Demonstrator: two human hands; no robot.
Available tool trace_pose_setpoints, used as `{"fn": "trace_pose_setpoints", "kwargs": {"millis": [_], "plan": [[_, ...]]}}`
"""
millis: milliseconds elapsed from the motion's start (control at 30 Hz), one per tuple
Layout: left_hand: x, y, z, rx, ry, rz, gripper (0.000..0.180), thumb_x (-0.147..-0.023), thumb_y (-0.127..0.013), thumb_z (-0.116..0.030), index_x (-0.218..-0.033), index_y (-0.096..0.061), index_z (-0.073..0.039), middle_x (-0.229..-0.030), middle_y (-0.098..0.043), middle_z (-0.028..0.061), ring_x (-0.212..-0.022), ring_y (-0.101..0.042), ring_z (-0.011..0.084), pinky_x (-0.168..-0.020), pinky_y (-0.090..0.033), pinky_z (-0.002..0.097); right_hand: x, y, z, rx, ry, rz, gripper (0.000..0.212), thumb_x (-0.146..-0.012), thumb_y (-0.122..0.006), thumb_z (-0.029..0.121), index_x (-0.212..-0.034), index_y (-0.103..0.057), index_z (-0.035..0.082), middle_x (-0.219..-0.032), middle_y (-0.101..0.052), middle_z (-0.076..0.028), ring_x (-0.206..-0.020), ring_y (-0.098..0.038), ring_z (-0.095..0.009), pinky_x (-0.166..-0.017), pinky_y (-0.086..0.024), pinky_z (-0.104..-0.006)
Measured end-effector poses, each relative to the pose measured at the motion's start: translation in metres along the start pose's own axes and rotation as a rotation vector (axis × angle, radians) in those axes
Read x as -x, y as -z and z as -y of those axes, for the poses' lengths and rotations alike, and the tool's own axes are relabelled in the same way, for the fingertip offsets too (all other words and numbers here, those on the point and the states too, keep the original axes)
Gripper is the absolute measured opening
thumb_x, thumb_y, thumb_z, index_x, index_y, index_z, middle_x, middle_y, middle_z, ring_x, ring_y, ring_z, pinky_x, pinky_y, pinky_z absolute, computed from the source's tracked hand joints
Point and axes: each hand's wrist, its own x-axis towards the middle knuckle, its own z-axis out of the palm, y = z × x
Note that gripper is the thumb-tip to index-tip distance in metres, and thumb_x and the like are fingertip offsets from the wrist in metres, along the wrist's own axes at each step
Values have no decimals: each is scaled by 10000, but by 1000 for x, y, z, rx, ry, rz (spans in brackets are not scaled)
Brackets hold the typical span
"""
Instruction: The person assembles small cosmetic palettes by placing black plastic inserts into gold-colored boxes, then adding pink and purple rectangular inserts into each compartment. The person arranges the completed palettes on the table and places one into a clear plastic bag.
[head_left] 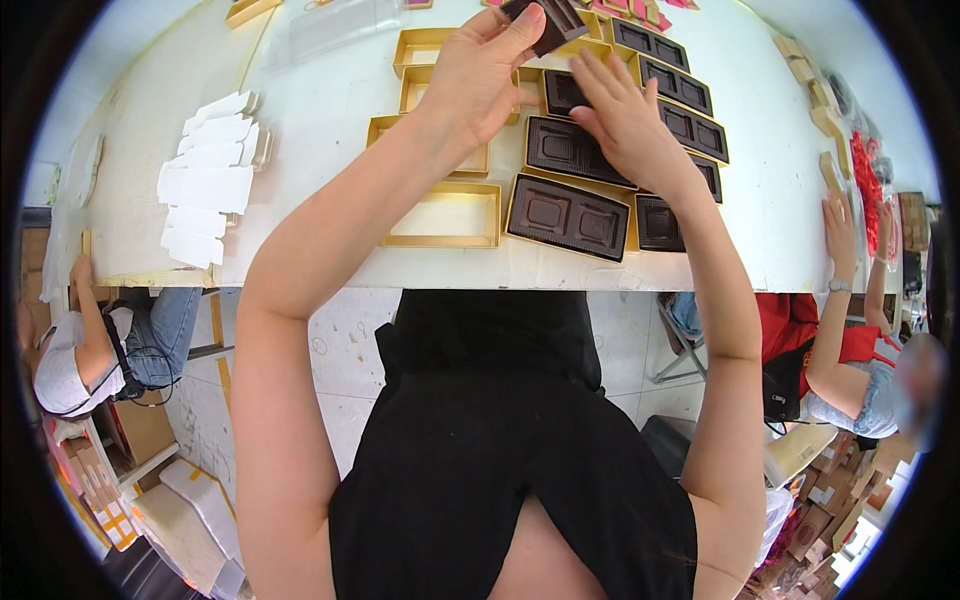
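Up at the far edge of the boxes, my left hand is closed on a dark brown plastic tray insert, its thumb on top. My right hand, its fingers stretched out, hovers over or rests on the boxes; whether it touches them I cannot tell. Under its fingertips lies another dark insert. Nearer to me, two more inserts, a middle one and a front one, sit in gold boxes, the front one slightly askew. To their left stands a column of gold boxes without inserts, the nearest gold box showing its white inside.
White folded cardboard pieces lie in a stack on the left of the white table. A second column of filled boxes stands right of my hand. Co-workers sit at both sides, with red shredded filler by the right one.
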Motion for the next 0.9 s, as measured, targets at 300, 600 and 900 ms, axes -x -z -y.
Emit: {"fn": "trace_pose_setpoints", "kwargs": {"millis": [300,600,900], "plan": [[-14,-1,-29,216,97,272,309,-1033,-472,-273,-1251,-533,-63,-1214,-625,111,-1141,-592,261,-971,-499,482,-25,59,-18,-589,-39,-430,507,-884,-682,142,-1362,-532,65,-1374,-544,-144,-1286,-492,-304,-1068,-394,-366],[-48,75,-28,-1756,-597,164,628,-938,-606,-449,-1443,-410,-131,-1451,-468,99,-1408,-357,266,-1102,-263,645,-63,19,-65,-294,119,-156,490,-801,-711,98,-1281,-609,92,-1143,-613,-122,-1086,-555,-322,-963,-452,-414],[-51,82,-18,-2046,-510,291,671,-950,-549,-465,-1507,-341,-153,-1526,-395,103,-1436,-325,269,-1133,-238,587,-71,-24,-54,-385,150,-175,481,-886,-659,126,-1355,-550,125,-1440,-451,-118,-1331,-401,-353,-1075,-372,-428]]}}
